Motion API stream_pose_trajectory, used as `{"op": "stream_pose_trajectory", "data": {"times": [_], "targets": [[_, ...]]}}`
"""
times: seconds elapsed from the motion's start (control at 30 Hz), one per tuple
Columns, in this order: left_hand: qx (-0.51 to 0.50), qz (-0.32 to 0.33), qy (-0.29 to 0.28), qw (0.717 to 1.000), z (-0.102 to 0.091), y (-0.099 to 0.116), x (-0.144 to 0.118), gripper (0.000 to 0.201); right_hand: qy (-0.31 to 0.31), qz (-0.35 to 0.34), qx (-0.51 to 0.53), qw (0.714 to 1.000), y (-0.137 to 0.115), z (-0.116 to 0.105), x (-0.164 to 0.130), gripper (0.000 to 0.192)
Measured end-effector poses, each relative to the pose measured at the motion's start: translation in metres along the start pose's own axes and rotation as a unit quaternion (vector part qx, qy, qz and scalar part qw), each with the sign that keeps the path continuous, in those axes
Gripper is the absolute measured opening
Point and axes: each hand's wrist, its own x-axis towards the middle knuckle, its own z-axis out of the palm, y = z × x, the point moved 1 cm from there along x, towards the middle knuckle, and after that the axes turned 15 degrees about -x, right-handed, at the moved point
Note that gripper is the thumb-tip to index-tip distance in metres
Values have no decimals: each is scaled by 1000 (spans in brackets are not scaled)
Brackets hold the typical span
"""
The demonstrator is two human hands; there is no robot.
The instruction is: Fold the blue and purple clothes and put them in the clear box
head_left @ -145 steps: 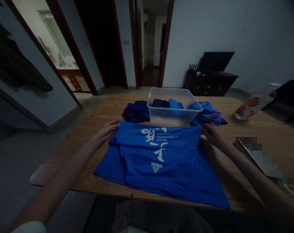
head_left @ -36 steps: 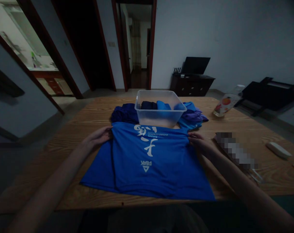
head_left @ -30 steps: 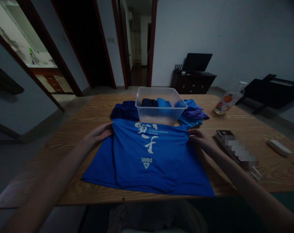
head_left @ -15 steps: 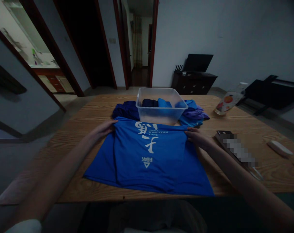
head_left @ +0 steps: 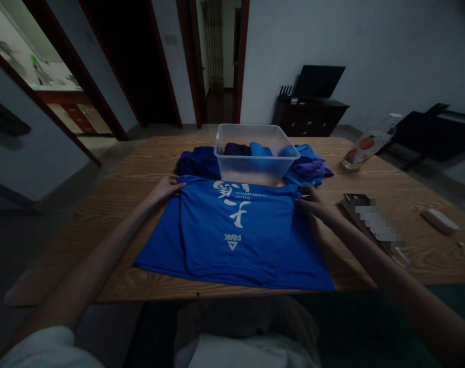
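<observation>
Two hands, left hand, right hand, one blue shirt

blue T-shirt flat (print upward)

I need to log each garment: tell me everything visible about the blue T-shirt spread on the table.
The blue T-shirt lies flat on the wooden table, smooth thin fabric with white print that reads upside down from here. Its far edge nearly reaches the clear plastic bin. The left hand and right hand each grip a far corner.
</observation>
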Motion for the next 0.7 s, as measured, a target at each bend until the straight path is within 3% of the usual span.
{"op": "stream_pose_trajectory", "data": {"times": [0.1,0.2,0.3,0.43,0.53,0.6,0.7], "targets": [[111,83,-11,990,-5,15,8,70,46,-90,-162,982,-10,-12,6,51],[200,134,-73,968,-2,32,19,63,4,-196,-280,940,-25,-13,20,36],[280,159,-107,941,4,42,29,69,-42,-262,-356,896,-33,-8,39,37],[363,213,-93,902,13,45,23,86,-65,-286,-415,861,-29,-5,59,38],[465,298,-127,824,21,45,12,64,-85,-303,-434,844,-25,-8,63,15],[508,317,-168,783,24,45,10,50,-90,-311,-436,839,-26,-12,62,15],[500,294,-204,789,22,48,15,47,-81,-308,-432,844,-31,-21,55,23]]}}
